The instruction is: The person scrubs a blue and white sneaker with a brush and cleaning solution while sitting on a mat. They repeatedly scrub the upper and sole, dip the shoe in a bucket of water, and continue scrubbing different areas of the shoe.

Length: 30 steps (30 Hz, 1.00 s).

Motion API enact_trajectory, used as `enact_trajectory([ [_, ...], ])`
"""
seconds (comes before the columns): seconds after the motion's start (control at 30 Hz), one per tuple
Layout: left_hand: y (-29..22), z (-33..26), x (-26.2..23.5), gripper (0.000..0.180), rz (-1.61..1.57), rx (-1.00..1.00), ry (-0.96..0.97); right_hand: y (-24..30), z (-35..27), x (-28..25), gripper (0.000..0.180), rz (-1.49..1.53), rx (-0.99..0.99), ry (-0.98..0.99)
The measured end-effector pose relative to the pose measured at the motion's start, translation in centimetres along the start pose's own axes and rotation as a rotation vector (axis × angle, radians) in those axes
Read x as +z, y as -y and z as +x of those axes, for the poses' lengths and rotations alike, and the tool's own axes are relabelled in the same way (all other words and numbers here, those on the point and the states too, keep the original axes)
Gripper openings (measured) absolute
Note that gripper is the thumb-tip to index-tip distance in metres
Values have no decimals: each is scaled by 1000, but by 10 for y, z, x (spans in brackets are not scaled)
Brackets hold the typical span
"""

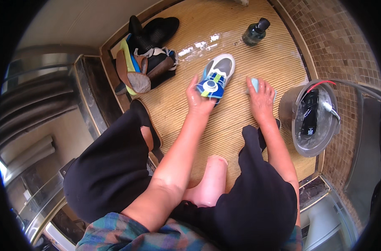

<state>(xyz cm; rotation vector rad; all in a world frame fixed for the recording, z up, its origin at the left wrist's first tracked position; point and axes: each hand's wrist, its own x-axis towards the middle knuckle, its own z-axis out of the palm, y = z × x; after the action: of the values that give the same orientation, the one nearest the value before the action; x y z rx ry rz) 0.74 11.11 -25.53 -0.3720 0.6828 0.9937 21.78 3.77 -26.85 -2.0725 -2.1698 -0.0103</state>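
Shoe and pale blue pad in hand on a wet ribbed floor

Squarely at mid-frame, I see a blue-and-grey child's shoe (216, 78) lying on the wet, ribbed tan floor (240, 125), toe pointing away from me. My left hand (197, 98) grips its heel end, fingers wrapped round the back of the shoe just under the round white dial on its tongue. My right hand (260, 98) sits just beside the shoe, apart from it, closed over a small pale blue pad (255, 85) pressed against the floor; only the pad's upper edge shows, so I cannot tell what kind it is. To the right stands a metal bucket (287, 109) of water with a dark object and a red cord inside. Beyond the shoe, well apart, a dark green bottle (255, 32) with a black cap stands on the floor. At upper left, a pile of other shoes (146, 58) rests against the dark step. Brown mosaic tiles (345, 50) line the right wall
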Motion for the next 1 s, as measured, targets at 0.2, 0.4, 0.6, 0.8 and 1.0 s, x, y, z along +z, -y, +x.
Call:
enact_trajectory([
  [0.2,-2,6,-6,57,270,5,1,-19,7,4,67,-15,59,125],
  [0.4,-2,10,5,66,228,-64,61,9,36,-9,52,419,138,49],
  [0.6,5,19,11,75,225,-27,112,17,44,22,52,856,272,107],
  [0.8,7,18,13,82,234,-21,205,18,48,18,59,1044,367,185],
  [1.0,17,24,8,91,246,46,264,21,49,6,70,1165,442,304],
])
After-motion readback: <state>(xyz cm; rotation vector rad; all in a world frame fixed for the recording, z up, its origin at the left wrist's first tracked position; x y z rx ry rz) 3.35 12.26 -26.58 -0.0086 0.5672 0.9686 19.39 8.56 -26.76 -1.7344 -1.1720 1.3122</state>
